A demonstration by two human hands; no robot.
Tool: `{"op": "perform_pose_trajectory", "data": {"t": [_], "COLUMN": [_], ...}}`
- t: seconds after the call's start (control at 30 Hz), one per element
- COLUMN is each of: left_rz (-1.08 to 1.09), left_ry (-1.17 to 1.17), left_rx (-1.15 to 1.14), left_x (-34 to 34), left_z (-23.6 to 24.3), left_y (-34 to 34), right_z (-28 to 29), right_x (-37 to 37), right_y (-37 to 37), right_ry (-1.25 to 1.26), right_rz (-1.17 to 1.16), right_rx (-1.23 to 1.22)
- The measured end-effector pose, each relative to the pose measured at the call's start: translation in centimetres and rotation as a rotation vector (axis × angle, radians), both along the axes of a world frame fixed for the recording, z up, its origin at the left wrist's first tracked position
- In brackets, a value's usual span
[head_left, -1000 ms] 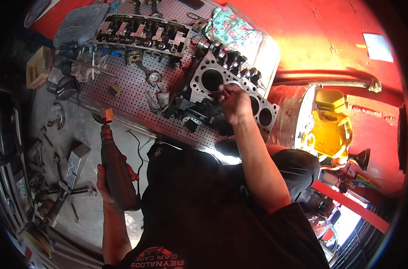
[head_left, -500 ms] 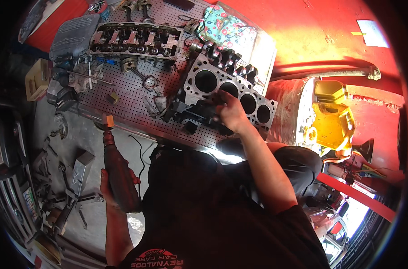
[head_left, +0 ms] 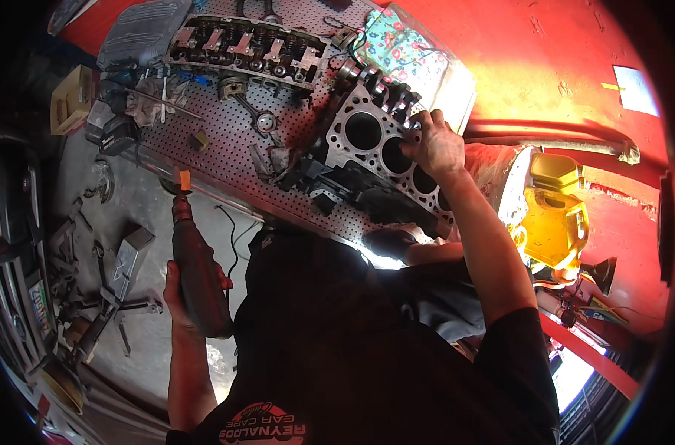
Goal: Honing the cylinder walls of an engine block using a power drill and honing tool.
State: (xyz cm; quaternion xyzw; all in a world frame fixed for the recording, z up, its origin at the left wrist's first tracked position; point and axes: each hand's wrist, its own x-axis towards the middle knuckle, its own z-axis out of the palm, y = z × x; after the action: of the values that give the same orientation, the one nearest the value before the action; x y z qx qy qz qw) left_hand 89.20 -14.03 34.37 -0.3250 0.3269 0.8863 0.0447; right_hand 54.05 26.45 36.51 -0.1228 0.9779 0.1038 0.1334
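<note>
Left hand (head_left: pixel 177 302) wrapped round a power drill (head_left: pixel 198 274), orange flap (head_left: pixel 185 179) at its tip, and the right hand (head_left: pixel 437 150), fingers bent, is over the engine block (head_left: pixel 378 162); can't tell if it grips anything. Looks like a hand check of the bores; drilling work here would call for clearing that hand. Block sits tilted across the perforated surface (head_left: pixel 226 165), bright-faced, dark-sided.

- I can't see part of the engine block (head_left: pixel 368 159) behind the right hand (head_left: pixel 439 144).
- The drill (head_left: pixel 202 285) hides some of the left hand (head_left: pixel 177 302).
- The top edge cuts off two metal rods (head_left: pixel 268 10).
- The dark rim cuts off the car (head_left: pixel 14 304).
</note>
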Motion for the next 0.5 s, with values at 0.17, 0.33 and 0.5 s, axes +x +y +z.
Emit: {"op": "perform_pose_trajectory", "data": {"t": [0.17, 0.33, 0.5], "left_rz": [-0.019, -0.016, -0.046], "left_ry": [0.007, 0.01, 0.018], "left_rx": [-0.01, 0.058, 0.052], "left_x": [0.4, -0.3, -0.8], "left_z": [-0.6, -0.5, -0.7], "left_y": [-0.3, -0.5, -1.1], "right_z": [0.1, 0.3, 0.8], "right_x": [0.3, 0.8, 1.4], "right_y": [-0.1, 0.1, 0.3], "right_ry": [0.041, 0.015, 0.009], "right_rz": [-0.021, -0.076, -0.061], "right_rx": [-0.031, -0.056, -0.071]}}
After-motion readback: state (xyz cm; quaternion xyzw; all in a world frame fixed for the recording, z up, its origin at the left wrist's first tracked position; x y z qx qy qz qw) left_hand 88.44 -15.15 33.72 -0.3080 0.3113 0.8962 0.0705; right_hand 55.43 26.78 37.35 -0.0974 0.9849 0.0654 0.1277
